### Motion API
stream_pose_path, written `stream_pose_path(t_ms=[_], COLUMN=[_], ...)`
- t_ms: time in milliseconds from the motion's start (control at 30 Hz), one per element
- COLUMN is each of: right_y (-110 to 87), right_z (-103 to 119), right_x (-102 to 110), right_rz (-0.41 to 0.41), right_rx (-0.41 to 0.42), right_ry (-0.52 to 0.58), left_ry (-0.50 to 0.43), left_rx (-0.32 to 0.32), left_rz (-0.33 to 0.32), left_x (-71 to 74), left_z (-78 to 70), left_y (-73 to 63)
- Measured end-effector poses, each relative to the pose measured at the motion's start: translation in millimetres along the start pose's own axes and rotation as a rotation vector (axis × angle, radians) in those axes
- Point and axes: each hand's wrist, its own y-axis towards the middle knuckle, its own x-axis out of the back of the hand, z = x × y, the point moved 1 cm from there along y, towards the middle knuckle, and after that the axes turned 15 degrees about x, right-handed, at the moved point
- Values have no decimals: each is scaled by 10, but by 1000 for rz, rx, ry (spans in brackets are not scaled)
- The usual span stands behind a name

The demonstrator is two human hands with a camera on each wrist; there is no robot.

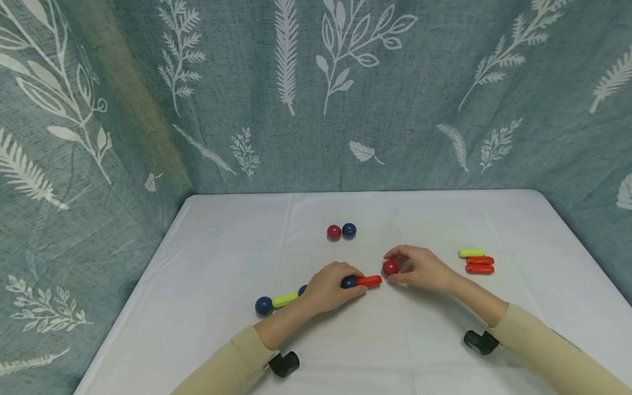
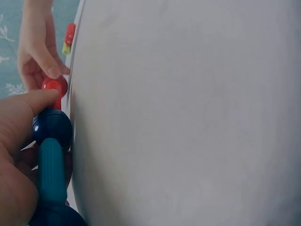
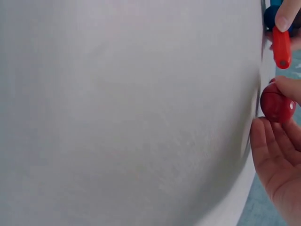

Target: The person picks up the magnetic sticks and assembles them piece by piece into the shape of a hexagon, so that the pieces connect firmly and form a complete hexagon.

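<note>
- While the left hand [image 1: 331, 288] curls its thumb and fingers round the near end of the red stick [image 1: 369, 281], it hides much of the row of pieces joined to it.
- The inner blue ball [image 1: 348, 282] at that end is partly covered by the fingers.
- The teal stick [image 2: 52, 169] is hidden in the head view; the left wrist view shows it running from that ball to the middle blue ball [image 1: 302, 289], mostly covered in the head view and cut off in the wrist view.
- Beyond lie the yellow-green stick [image 1: 285, 300] and the end blue ball [image 1: 264, 306], both in plain sight.
- The right hand [image 1: 425, 269] pinches the red ball [image 1: 390, 267] between thumb and fingers, near but apart from the red stick's free end; the right wrist view crops this hand.
- A dark spot on that free end is too small to make out.
- Farther back on the white table [image 1: 395, 340], a second red ball [image 1: 333, 232] and a far blue ball [image 1: 349, 230] sit side by side.
- Rightward lie a loose yellow-green piece [image 1: 471, 253] and two loose red pieces [image 1: 480, 269], blurred in the left wrist view.
- The frame edge cuts off both sleeves [image 1: 224, 365]; a thin dark mark on the right one is illegible.
</note>
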Motion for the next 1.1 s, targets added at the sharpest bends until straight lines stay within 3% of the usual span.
stream_pose_path(t_ms=[300, 767, 1100], right_y=[-79, -119, -152], right_z=[54, 48, 39], right_x=[-57, -89, -88], right_rz=[31, 44, 24], right_rx=[77, 58, 50], right_ry=[44, 56, 79], left_ry=[11, 25, 128], left_rx=[-9, -14, -45], left_rz=[-6, -14, -44], left_x=[-4, -9, -51], left_z=[-1, -5, -196], left_y=[-4, -20, 62])
